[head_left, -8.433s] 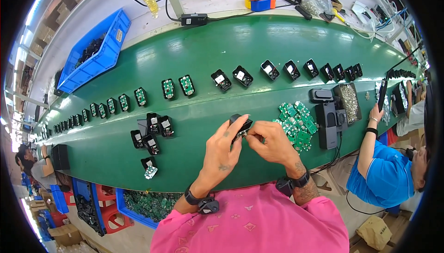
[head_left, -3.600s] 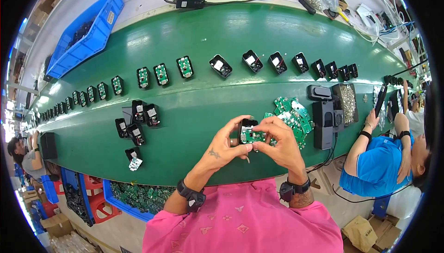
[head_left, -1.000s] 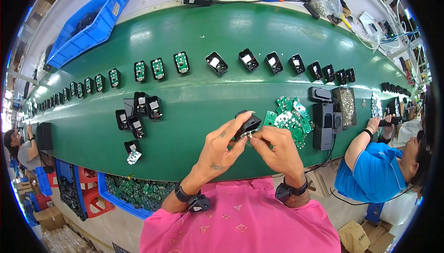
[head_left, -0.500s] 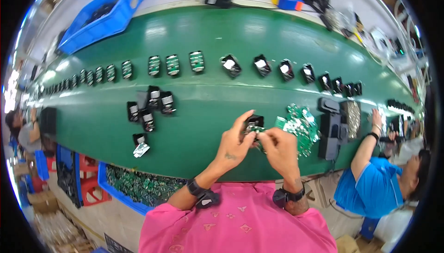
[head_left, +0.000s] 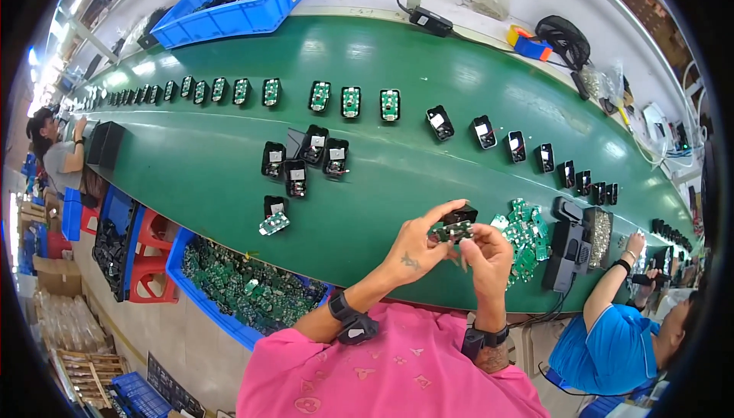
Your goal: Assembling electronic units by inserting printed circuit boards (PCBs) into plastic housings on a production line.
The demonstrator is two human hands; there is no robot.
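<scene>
My left hand [head_left: 413, 251] is closed around a small black plastic casing [head_left: 466, 212] above the front part of the green table. Across the front of that casing a green circuit board [head_left: 453, 231] is held between both hands. The fingers of my right hand [head_left: 489, 253] pinch the board's right end. Fine wires under the board are too small to make out. Just right of my hands lies a loose pile of green circuit boards [head_left: 526, 238]. Left of them sits a black casing with a board [head_left: 274, 224] leaning out of it.
Behind, a row of casings with boards [head_left: 351, 102] continues into casings without boards [head_left: 483, 132]. Several more casings [head_left: 297, 178] cluster at centre left. A black device [head_left: 566, 246] stands right, near a co-worker in blue [head_left: 612, 349]. Blue crates [head_left: 229, 16] hold parts.
The view has swung, so the table's things sit farther right or lower. Between my hands, the circuit board has been turned and more of its face shows. Both hands keep their hold.
</scene>
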